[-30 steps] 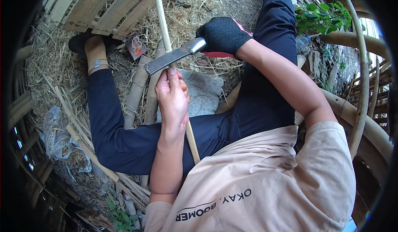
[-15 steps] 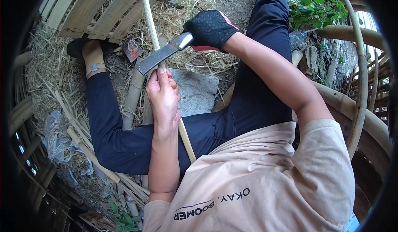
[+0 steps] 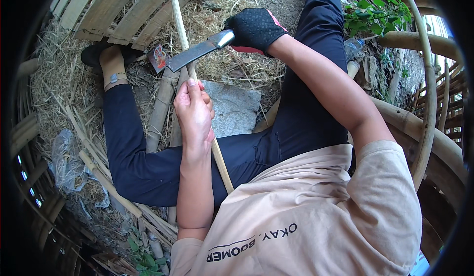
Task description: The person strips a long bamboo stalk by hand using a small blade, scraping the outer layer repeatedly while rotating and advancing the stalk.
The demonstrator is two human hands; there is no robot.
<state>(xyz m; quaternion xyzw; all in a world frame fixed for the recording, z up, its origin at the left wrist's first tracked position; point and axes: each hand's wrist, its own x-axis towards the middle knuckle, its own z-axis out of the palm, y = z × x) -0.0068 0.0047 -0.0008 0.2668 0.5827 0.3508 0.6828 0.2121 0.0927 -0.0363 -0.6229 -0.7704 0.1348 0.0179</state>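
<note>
My bare left hand (image 3: pixel 194 109) is closed round a long pale bamboo strip (image 3: pixel 179 22), thumb lying along it. The strip runs from the top of the view, under my palm, down across my thigh to my shirt. In a black glove with pink trim, my right hand (image 3: pixel 256 32) grips a knife (image 3: pixel 197 55) with a broad, blunt-ended metal blade. The blade lies across the strip just beyond my left thumb, its far end past the strip on the left. The knife's handle is hidden inside the glove.
Below the strip lies a flat grey stone (image 3: pixel 230 109). Split bamboo pieces (image 3: pixel 106 180) and a clear plastic bag (image 3: pixel 69 162) are on the left. A slatted bamboo panel (image 3: pixel 111 9) stands at the far left. Bamboo poles (image 3: pixel 419 123) and a leafy plant (image 3: pixel 377 17) are on the right.
My right hand and the knife have moved a little away from me along the strip, up and slightly right. My left hand keeps its hold almost unmoved.
</note>
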